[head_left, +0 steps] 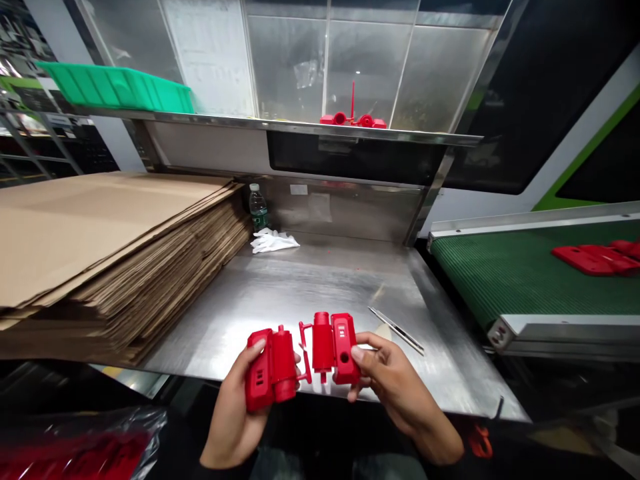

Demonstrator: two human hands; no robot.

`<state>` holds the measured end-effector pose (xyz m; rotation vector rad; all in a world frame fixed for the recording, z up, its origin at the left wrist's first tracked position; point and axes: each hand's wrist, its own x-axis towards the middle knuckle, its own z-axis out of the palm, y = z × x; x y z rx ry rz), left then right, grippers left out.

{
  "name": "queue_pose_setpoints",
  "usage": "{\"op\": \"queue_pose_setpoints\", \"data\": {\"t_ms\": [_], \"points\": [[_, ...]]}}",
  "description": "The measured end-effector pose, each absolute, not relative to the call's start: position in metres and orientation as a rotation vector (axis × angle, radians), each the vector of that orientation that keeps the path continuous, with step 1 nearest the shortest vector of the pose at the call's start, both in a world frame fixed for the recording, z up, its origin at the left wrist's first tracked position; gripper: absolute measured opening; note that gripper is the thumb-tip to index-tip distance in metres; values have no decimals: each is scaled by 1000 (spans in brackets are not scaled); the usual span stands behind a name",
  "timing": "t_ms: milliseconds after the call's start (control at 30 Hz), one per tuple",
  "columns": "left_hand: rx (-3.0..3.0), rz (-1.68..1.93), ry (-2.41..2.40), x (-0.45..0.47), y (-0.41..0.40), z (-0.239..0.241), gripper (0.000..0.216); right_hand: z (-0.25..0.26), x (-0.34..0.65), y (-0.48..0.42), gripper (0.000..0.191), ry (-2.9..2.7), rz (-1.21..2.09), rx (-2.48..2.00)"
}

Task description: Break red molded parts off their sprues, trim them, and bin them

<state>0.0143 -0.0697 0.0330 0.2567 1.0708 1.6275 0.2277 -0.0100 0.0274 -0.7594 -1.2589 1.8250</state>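
Observation:
My left hand (233, 417) grips a red moulded plastic part (270, 368) over the front edge of the steel table (310, 287). My right hand (395, 387) grips a matching red plastic part (334, 347) by its right side. A thin red sprue (305, 353) joins the two parts between my hands. Both parts hang just above the table's near edge.
A thick stack of flat cardboard sheets (110, 247) fills the table's left. A water bottle (258, 208) and white gloves (273, 241) lie at the back. Tweezers (396, 329) lie right of my hands. A green conveyor (515, 273) carries red parts (597, 259). More red pieces (353, 120) and a green bin (117, 87) sit on the shelf.

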Motion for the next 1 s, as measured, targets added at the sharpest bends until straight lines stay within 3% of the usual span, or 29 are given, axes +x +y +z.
{"op": "queue_pose_setpoints", "data": {"t_ms": [167, 400, 700, 800, 1000], "points": [[216, 1534, 990, 8, -64, 32, 19, 22, 222, 0, 31, -1184, 1884, -795], [205, 1423, 781, 10, -70, 42, 51, 12, 232, 15, 26, -1104, 1925, -811], [306, 1350, 348, 49, -77, 73, 57, -14, 265, 24, 19, -900, 1975, -938], [277, 1349, 414, 60, -74, 78, 55, -19, 275, 26, 18, -859, 1955, -987], [328, 1460, 534, 73, -75, 75, 31, -13, 285, 22, 25, -966, 1878, -978]]}}
